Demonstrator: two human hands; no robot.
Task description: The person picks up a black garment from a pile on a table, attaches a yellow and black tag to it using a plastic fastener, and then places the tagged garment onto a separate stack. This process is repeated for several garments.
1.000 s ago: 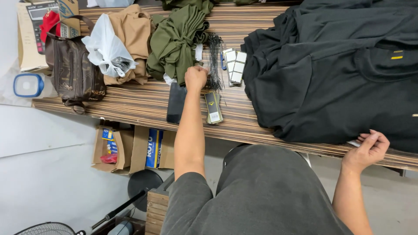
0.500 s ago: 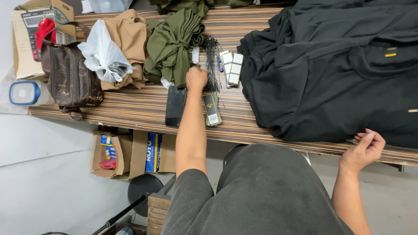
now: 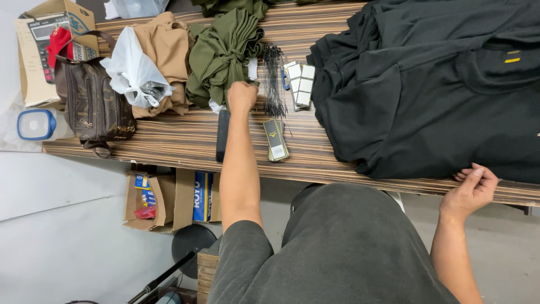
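This looks like a small garment workshop or packing room. A long striped wooden worktable (image 3: 185,141) carries stacks of folded clothing: black garments (image 3: 427,90), olive ones (image 3: 225,50) and tan ones (image 3: 166,50). Beside them lie a bundle of black tag fasteners (image 3: 274,79) and small label cards (image 3: 301,84). Open cardboard boxes (image 3: 169,200) of supplies sit on the bare floor under the table.

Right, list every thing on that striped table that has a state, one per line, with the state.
left hand: closed in a fist by the black ties
right hand: open, fingers on the black garment at the table edge
olive garment: bunched
tan garment: folded
brown bag: closed
white plastic bag: crumpled
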